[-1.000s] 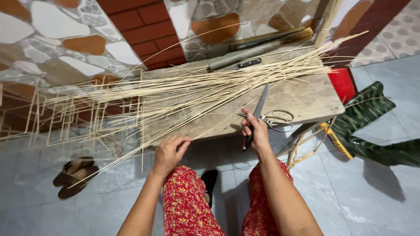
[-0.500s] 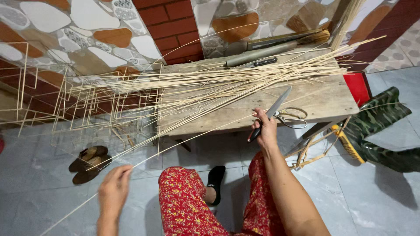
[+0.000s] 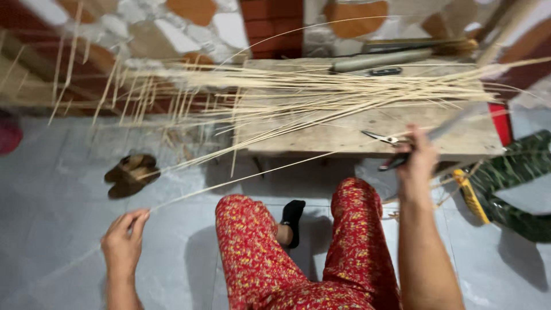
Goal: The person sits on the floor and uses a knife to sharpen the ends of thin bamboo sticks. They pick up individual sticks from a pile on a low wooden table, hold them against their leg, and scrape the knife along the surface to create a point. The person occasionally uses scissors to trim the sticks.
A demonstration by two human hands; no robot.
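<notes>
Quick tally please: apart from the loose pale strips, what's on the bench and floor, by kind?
Long-bladed knife with dark handle, in right hand: 1
Metal scissors on wooden bench: 1
Grey tube at bench back: 1
Brown sandals on floor: 2
Total: 5

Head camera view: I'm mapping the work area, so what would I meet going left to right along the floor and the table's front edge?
Left hand pinching a thin cane strip → brown sandals → black sock → scissors → right hand holding a knife → yellow-handled tool

Strips crowd bench; floor open
</notes>
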